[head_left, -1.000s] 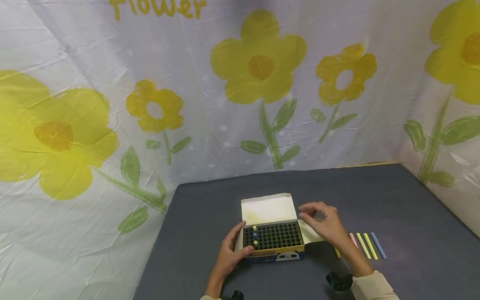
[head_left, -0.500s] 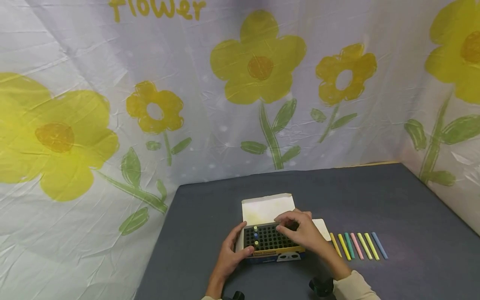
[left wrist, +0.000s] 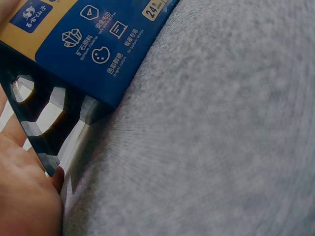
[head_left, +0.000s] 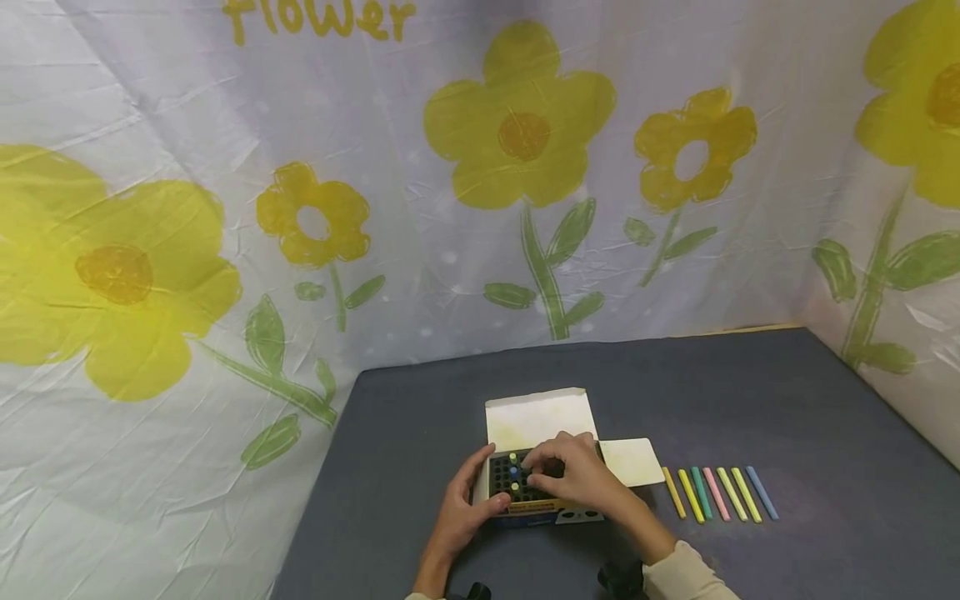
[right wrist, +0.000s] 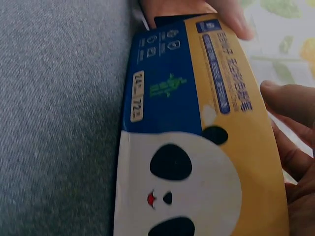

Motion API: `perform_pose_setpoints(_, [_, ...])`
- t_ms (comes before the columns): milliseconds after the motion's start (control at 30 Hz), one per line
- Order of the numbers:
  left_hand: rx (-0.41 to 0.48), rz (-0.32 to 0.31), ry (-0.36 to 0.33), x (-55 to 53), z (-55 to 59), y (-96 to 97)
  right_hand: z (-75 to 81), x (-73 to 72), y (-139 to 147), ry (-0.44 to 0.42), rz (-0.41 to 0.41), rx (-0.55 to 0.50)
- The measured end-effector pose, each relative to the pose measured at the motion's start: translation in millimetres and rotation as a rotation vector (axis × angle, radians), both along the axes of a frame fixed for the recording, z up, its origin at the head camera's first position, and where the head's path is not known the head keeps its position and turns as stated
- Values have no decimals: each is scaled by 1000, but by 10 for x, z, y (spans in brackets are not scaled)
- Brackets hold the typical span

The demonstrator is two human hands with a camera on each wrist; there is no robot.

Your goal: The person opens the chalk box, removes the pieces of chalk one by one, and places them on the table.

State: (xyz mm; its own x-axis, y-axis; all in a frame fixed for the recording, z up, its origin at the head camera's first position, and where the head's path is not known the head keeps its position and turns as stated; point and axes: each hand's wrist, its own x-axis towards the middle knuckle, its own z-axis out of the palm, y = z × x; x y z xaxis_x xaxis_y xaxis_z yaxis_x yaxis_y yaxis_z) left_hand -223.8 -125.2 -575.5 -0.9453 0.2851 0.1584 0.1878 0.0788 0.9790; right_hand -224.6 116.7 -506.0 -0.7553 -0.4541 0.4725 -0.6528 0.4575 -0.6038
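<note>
A chalk box (head_left: 521,518) with a panda on its front lies on the dark tabletop, its white lid (head_left: 538,417) folded back. Inside is a black tray of holes; three chalk sticks stand in a column at its left, one of them a blue chalk stick (head_left: 513,472). My left hand (head_left: 459,504) grips the box's left end, thumb over the front edge and fingers at the back corner. Over the tray, my right hand (head_left: 573,473) has thumb and forefinger apart beside that column; I see nothing between them. In the right wrist view its fingers (right wrist: 290,101) are behind the box's yellow face.
To the right of the box several chalk sticks lie side by side, among them a green chalk stick (head_left: 701,492) and a pink chalk stick (head_left: 716,493). A white side flap (head_left: 632,461) sticks out toward them. A flower-printed curtain (head_left: 420,300) hangs behind the table.
My right hand has moved left, from above the side flap to over the tray beside the standing chalk, uncovering the row on the table. The left hand stays on the box.
</note>
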Motion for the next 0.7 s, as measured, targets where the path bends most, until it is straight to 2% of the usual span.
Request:
perform_pose_setpoints(233, [12, -10, -12, 10, 0, 4, 13, 38, -92, -93, 25, 47])
perform_pose_setpoints(467, [31, -4, -10, 23, 19, 8, -12, 41, -156, -95, 25, 86])
perform_pose_setpoints(700, [23, 16, -6, 23, 16, 16, 3, 63, -172, -85, 28, 77])
